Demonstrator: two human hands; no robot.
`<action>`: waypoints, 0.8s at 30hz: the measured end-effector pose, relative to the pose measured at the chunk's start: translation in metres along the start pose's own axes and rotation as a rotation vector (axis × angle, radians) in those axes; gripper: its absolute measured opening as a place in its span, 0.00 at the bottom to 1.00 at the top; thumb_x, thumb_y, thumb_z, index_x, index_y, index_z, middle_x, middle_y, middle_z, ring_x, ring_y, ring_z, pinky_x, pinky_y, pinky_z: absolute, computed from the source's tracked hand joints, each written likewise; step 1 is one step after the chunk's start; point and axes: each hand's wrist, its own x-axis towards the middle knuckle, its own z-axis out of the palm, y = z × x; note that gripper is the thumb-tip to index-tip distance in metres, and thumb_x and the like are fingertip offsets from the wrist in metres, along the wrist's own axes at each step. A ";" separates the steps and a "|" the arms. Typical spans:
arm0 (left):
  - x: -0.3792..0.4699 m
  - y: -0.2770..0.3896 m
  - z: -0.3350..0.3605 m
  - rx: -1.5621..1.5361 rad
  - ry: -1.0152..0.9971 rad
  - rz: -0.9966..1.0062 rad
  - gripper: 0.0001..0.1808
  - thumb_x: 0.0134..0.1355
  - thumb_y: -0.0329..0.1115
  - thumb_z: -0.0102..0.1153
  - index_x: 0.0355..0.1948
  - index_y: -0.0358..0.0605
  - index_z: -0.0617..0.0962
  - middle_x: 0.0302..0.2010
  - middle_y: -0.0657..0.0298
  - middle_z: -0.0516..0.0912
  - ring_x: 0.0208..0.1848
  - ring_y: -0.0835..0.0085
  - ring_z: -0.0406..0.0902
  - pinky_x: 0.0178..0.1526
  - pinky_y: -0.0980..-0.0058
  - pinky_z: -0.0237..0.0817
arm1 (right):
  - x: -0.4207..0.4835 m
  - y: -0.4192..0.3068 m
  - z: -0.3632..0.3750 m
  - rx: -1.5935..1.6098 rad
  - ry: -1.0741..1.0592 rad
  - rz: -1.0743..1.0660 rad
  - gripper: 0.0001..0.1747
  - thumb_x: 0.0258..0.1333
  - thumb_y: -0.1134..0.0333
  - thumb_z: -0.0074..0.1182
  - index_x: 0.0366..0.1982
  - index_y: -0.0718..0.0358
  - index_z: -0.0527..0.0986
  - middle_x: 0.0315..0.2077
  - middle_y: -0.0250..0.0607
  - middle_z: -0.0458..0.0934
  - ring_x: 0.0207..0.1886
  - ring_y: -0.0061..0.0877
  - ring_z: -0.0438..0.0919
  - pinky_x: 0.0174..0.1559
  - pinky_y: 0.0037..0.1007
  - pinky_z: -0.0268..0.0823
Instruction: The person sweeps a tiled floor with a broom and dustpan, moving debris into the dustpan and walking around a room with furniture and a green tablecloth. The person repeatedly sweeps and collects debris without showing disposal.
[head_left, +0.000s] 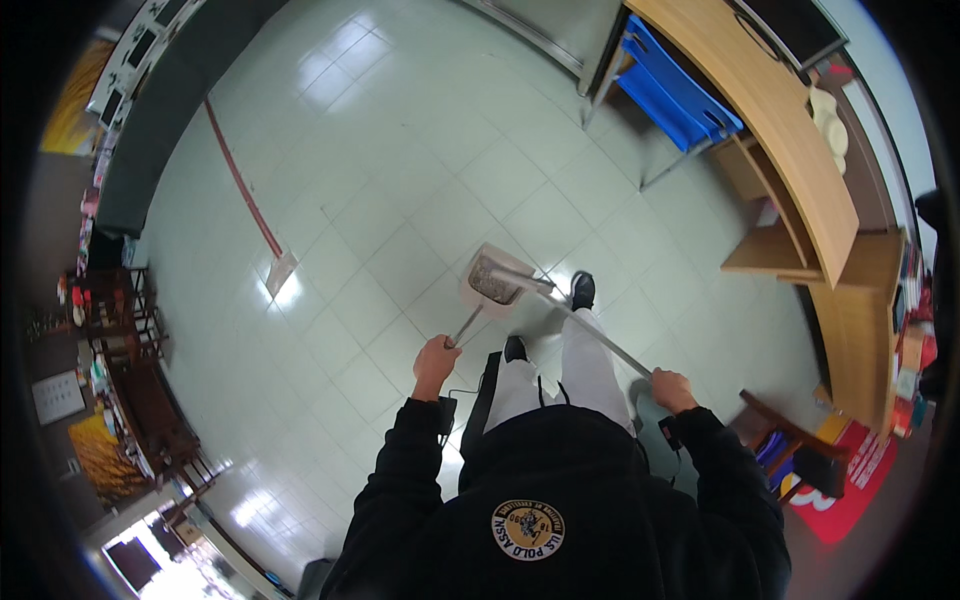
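My left hand (435, 367) grips the upper end of the short metal handle of a dustpan (495, 307). The pan, pale and pinkish, is low in front of my feet, with a patch of dark grey debris (486, 288) inside it. Around the long metal pole of a broom (600, 334) is my right hand (673, 391). That pole slants down and leftward to the broom head (525, 281), which overlaps the pan's right side and hides part of the debris. Whether the head touches the pan, I cannot tell.
Pale glossy tiles (405, 262) cover the floor, with a red stripe (240, 176) at left. A blue chair (667, 82) stands by a wooden desk (795, 112) at upper right. A dark counter (161, 120) and wooden furniture (150, 412) line the left. My shoe (583, 289) is beside the broom head.
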 end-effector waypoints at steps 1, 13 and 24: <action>-0.004 -0.006 -0.001 0.021 -0.013 0.022 0.16 0.47 0.44 0.59 0.34 0.47 0.75 0.34 0.61 0.79 0.40 0.62 0.75 0.38 0.65 0.64 | -0.010 -0.002 0.014 0.031 -0.022 0.069 0.12 0.49 0.66 0.42 0.33 0.66 0.71 0.31 0.52 0.77 0.36 0.43 0.77 0.37 0.39 0.70; -0.026 -0.049 -0.019 0.144 -0.039 0.114 0.17 0.45 0.42 0.60 0.35 0.46 0.77 0.33 0.61 0.80 0.39 0.64 0.76 0.39 0.68 0.65 | 0.030 0.008 0.114 0.139 0.062 0.059 0.10 0.40 0.72 0.46 0.15 0.66 0.76 0.20 0.52 0.77 0.30 0.39 0.78 0.34 0.36 0.70; -0.022 -0.059 0.002 0.208 -0.026 0.094 0.16 0.46 0.44 0.60 0.36 0.50 0.77 0.35 0.63 0.80 0.40 0.63 0.76 0.39 0.67 0.66 | 0.058 -0.078 0.142 0.374 0.145 0.152 0.14 0.50 0.66 0.40 0.33 0.70 0.70 0.28 0.53 0.78 0.33 0.44 0.78 0.36 0.40 0.70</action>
